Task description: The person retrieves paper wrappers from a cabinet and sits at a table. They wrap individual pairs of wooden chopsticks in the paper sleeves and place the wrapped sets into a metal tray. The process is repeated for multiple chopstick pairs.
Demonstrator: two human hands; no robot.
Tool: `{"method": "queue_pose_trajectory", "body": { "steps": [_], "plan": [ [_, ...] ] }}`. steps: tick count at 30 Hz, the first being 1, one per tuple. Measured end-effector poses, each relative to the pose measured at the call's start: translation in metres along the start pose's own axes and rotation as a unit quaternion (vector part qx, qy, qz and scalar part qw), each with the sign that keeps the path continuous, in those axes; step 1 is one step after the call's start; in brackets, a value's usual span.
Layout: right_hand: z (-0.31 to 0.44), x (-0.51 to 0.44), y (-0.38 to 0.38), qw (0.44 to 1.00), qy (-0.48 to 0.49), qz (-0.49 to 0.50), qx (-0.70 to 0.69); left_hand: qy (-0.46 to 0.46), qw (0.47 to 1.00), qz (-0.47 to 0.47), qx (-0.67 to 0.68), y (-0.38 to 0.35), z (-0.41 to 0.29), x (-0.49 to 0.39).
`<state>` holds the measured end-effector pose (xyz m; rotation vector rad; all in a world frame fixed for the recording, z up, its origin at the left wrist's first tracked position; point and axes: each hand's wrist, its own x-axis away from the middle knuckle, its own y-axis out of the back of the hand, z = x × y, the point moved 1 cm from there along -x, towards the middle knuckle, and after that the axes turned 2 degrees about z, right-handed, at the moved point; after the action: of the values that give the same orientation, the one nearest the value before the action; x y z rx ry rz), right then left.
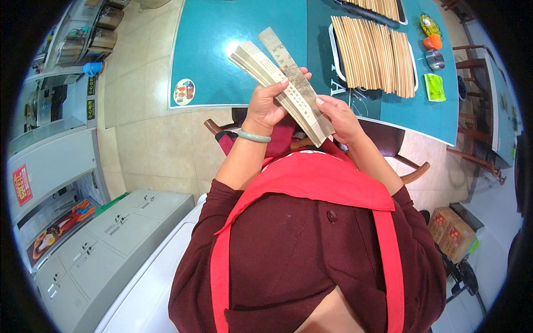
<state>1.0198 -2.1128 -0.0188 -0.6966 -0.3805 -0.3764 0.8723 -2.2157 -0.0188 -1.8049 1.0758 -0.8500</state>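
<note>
A stack of long, narrow printed paper sleeves (266,68) lies in my left hand (266,104), its thumb pressed on top. One darker sleeve (291,64) is fanned out from the stack at its far end. My left fingertips show beyond that sleeve's right edge. With thumb and fingers, my right hand (343,120) grips the same sleeve near its lower end, where it overlaps the stack. Both hands are above my lap at the table's near edge. To their right, many wooden chopsticks (366,54) lie side by side in a white-rimmed tray (338,70).
The table (233,25) has a teal top. A second tray of chopsticks (374,6) lies farther back. On the right stand an orange container (432,41), a metal bowl (435,59) and a green packet (435,87). Wooden chair arms (416,172) flank me; grey lockers (112,233) stand left.
</note>
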Motion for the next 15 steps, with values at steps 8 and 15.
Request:
{"method": "queue_pose_trajectory", "body": {
  "steps": [8, 15],
  "plan": [
    [0.0018, 0.0004, 0.0037, 1.000, 0.004, 0.013, 0.005, 0.011, 1.000, 0.005, -0.009, 0.0042, 0.0016, -0.0015],
    [0.0031, -0.0001, 0.0048, 1.000, -0.007, 0.018, -0.025, 0.026, 1.000, -0.012, -0.003, 0.0046, 0.0016, -0.0021]
  ]
}}
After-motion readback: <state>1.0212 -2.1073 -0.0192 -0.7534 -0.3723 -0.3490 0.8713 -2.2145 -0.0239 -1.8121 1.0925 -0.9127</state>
